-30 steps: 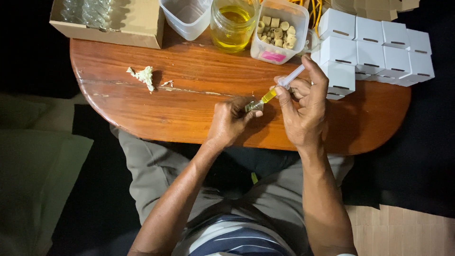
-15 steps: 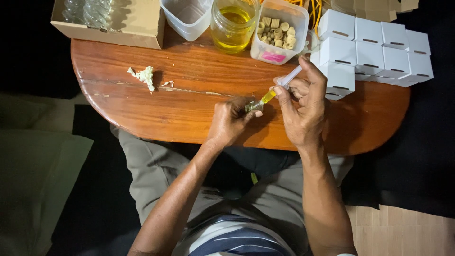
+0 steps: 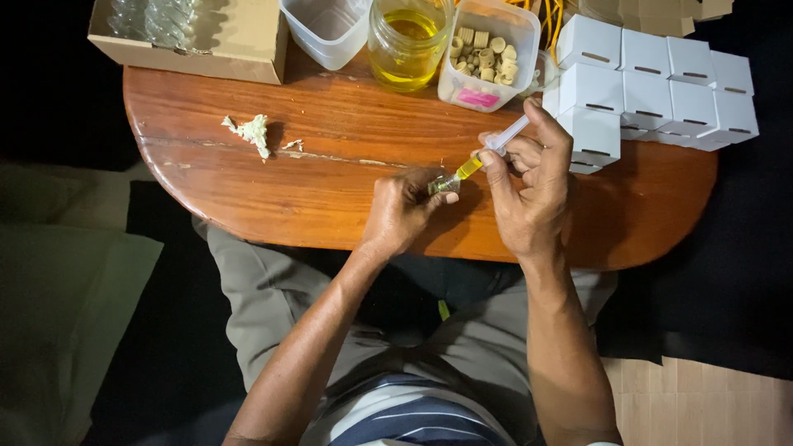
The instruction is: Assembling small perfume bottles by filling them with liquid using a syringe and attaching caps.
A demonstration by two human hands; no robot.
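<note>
The right hand [image 3: 533, 194] pinches a slim plastic syringe [image 3: 487, 155] between thumb and fingers, its clear barrel showing yellow liquid near the tip and its pale plunger angling up and away to the right. The syringe's tip meets a tiny glass vial [image 3: 443, 185], which the left hand [image 3: 402, 211] grips between curled fingertips just above the table [image 3: 248, 186], a rounded slab of glossy reddish wood with visible grain and a thin scratch along it. At the far edge stands a round glass jar [image 3: 406, 41] partly full of clear yellow oil. Just right of it sits a translucent plastic tub [image 3: 487, 58] holding small tan cork-like cylinders, and on the left an empty tub [image 3: 326, 29] of the same kind. A shallow cardboard box [image 3: 223, 37] at the far left corner holds clear glass pieces. Small white cardboard boxes [image 3: 652, 87], square and matte, are stacked in rows to the right, close to the right hand. A crumpled pale scrap [image 3: 252, 130] lies alone on the wood, well apart from both hands.
</note>
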